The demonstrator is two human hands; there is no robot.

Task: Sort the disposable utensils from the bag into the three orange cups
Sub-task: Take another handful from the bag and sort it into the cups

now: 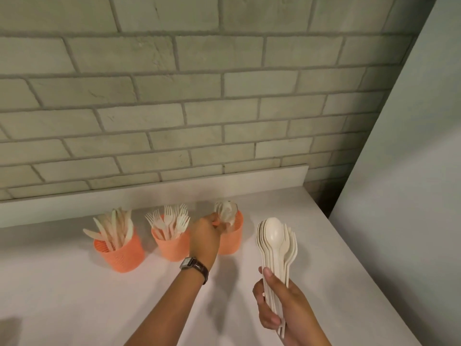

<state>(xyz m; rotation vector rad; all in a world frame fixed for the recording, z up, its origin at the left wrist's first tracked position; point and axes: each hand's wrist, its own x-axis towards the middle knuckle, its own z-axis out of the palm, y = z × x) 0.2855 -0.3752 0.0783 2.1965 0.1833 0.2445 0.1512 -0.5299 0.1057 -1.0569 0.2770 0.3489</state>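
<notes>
Nearest to you, low on the right, your right hand [282, 303] is raised off the desk [74, 295] with the palm turned inward. Its fingers [268, 318] are wrapped tight around the handles of a bundle [274, 240] of cream utensils, and the thumb is pressed along the front. The bundle stands nearly upright, with spoon bowls fanned at the top. A few tines show behind them on the right side, so it is not all spoons. The lower ends of the handles are cut off behind your palm.

Your left arm reaches forward from the bottom centre, with a watch [193, 264] on a dark strap at the wrist. Your left hand [203, 233] is at the near-left rim of the right cup [234, 240], with the knuckles toward you. Its fingertips are curled in and appear to pinch the spoons [224, 213] that stand in that cup. Motion blur smears those spoons, and your hand covers the cup's left wall, so the exact grip is hard to make out.

Just left of your hand is the middle cup [172, 248], which holds forks [169, 221] with their tines up. Further left, and a little apart from it, is the left cup [122, 255], which holds knives [114, 228] leaning outward. All three orange cups stand in a row on the desk.

Behind them a low white ledge [149, 196] runs along the foot of a grey brick wall [174, 96].
</notes>
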